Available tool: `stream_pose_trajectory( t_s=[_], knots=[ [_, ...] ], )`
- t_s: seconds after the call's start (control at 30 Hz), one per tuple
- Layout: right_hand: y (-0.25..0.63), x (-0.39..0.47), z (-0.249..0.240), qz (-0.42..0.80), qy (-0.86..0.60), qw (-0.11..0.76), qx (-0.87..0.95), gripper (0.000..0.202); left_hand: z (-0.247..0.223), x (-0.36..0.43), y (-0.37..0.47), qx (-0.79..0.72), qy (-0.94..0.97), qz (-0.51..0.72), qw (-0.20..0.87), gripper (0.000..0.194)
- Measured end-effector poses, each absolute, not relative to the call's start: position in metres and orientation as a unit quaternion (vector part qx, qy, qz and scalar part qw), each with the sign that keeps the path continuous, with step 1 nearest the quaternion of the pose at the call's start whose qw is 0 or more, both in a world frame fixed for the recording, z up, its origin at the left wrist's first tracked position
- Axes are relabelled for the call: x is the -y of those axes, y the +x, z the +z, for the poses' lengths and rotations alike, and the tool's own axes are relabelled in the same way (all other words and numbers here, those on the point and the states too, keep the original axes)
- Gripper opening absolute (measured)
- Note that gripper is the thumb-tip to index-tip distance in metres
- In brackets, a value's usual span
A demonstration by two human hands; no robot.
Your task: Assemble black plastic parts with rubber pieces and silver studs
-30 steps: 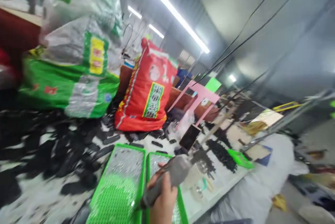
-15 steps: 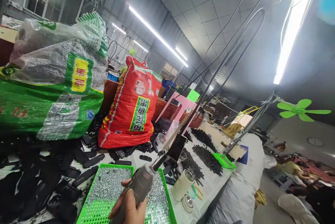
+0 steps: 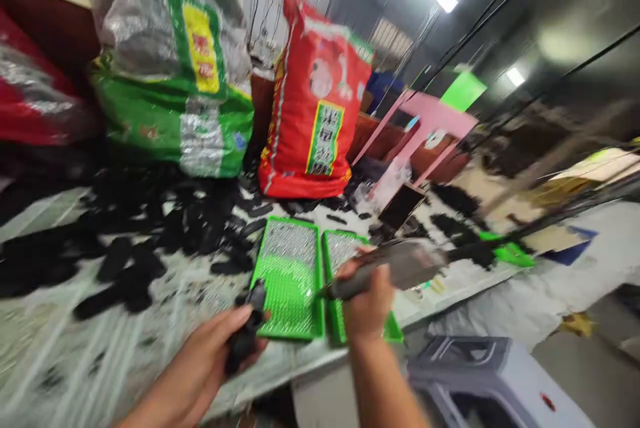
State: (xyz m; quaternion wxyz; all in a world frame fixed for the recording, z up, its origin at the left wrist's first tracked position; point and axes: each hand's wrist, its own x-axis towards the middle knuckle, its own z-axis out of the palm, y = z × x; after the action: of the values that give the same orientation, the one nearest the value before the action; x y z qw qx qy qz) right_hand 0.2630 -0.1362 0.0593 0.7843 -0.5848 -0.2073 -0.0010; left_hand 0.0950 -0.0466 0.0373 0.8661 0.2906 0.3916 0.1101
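Note:
In the head view my left hand [image 3: 213, 351] is closed round a small black plastic part [image 3: 245, 341], held at the table's front edge. My right hand [image 3: 367, 295] grips a grey electric screwdriver [image 3: 400, 267], blurred by motion. Its tip points left, over the rims of two green perforated trays. The left tray [image 3: 287, 295] has small silvery screws [image 3: 290, 238] heaped at its far end and scattered lower down. My right hand and the screwdriver partly cover the right tray [image 3: 393, 331], which also holds small metal pieces.
Many loose black parts [image 3: 120, 268] lie across the left of the table [image 3: 165, 348]. Behind stand a green-and-silver sack [image 3: 200, 128] and a red sack [image 3: 310, 95]. A pink stool [image 3: 435, 108] is at the back right. A grey plastic stool [image 3: 495, 375] stands below the table edge.
The view has swung down and to the right-hand side's stool. My left hand has come into view with the black part. The screwdriver has turned from upright to nearly level.

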Motion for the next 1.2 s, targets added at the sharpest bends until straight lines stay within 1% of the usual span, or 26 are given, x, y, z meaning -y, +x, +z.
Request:
stream_pose_trajectory(
  t_s=[0.1, 0.17, 0.37, 0.63, 1.2],
  knots=[
    [0.287, 0.152, 0.068, -0.056, -0.549, 0.807, 0.209, 0.041, 0.024, 0.043, 0.094, -0.383, 0.304, 0.088, 0.868, 0.024],
    [0.300, 0.160, 0.067, -0.092, -0.548, 0.805, 0.207, 0.042, 0.021, 0.043, 0.100, -0.381, 0.306, 0.089, 0.868, 0.025],
    [0.318, 0.171, 0.043, -0.151, -0.568, 0.781, 0.212, 0.036, 0.024, 0.048, 0.112, -0.388, 0.323, 0.076, 0.860, 0.028],
    [0.333, 0.166, 0.017, -0.154, -0.580, 0.771, 0.214, 0.034, 0.021, 0.048, 0.112, -0.401, 0.342, 0.070, 0.847, 0.028],
    [0.345, 0.156, 0.004, -0.163, -0.578, 0.770, 0.214, 0.033, 0.024, 0.048, 0.113, -0.411, 0.328, 0.076, 0.847, 0.030]
  ],
)
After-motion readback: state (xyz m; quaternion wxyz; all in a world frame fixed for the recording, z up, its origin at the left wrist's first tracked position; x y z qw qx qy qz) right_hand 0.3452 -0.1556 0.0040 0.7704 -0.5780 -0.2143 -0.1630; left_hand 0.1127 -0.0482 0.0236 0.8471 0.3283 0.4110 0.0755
